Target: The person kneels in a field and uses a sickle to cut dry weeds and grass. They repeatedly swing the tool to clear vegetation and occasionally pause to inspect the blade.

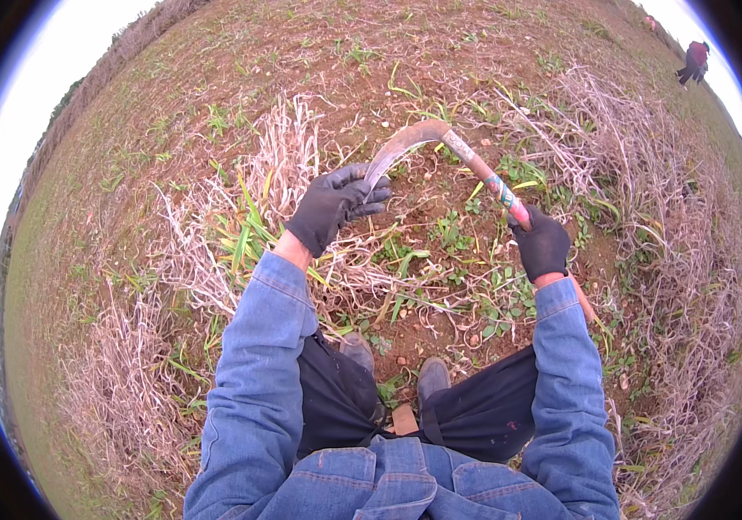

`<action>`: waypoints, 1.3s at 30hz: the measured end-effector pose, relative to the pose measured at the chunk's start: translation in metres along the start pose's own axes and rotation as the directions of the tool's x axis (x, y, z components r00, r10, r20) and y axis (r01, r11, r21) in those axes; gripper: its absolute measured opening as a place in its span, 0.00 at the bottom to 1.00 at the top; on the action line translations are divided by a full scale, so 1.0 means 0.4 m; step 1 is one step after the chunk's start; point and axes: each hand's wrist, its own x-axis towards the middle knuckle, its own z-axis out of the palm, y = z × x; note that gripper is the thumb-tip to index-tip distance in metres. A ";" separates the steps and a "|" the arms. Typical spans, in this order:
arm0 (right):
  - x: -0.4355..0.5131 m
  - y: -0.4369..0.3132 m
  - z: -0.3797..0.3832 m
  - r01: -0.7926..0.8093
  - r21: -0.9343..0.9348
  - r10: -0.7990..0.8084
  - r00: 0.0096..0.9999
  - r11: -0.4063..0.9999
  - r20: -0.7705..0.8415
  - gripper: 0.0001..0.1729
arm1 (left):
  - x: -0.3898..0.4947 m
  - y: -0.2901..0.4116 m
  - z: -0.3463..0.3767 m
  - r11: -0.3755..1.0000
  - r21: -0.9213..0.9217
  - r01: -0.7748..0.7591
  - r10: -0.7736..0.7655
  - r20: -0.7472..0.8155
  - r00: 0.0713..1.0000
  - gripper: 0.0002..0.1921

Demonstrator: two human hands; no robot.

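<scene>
A sickle (pixel 410 135) with a curved, rust-brown blade is held across in front of me, above the ground. My right hand (pixel 542 244), in a black glove, is wrapped around its wooden handle, which has pink and teal wrapping and ends past my wrist. At the blade's pointed end is my left hand (pixel 335 203), also black-gloved, its fingers curled around the tip and partly hiding it. Just behind and beside the left hand stands a bundle of dry stalks (pixel 290 146), with green blades of grass (pixel 244 237) at its lower edge.
My boots (pixel 433 377) rest on reddish soil among small green weeds (pixel 452 234). Heaps of dry stalks lie to the right (pixel 683 279) and to the lower left (pixel 121 383). Far off at the upper right, a person (pixel 694 62) stands in the field.
</scene>
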 end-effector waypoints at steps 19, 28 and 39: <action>-0.001 -0.007 -0.004 -0.031 0.004 0.031 0.999 1.000 0.022 0.11 | -0.010 0.002 -0.001 0.987 0.152 -0.049 0.047 0.018 0.999 0.31; 0.000 -0.008 -0.002 -0.022 0.004 0.022 1.000 1.000 0.009 0.11 | -0.017 0.003 0.017 0.992 0.025 -0.127 0.125 0.056 0.991 0.26; -0.004 -0.015 -0.007 0.009 -0.021 -0.009 1.000 1.000 0.013 0.11 | -0.019 -0.007 0.016 0.957 0.269 -0.114 0.125 -0.024 0.992 0.20</action>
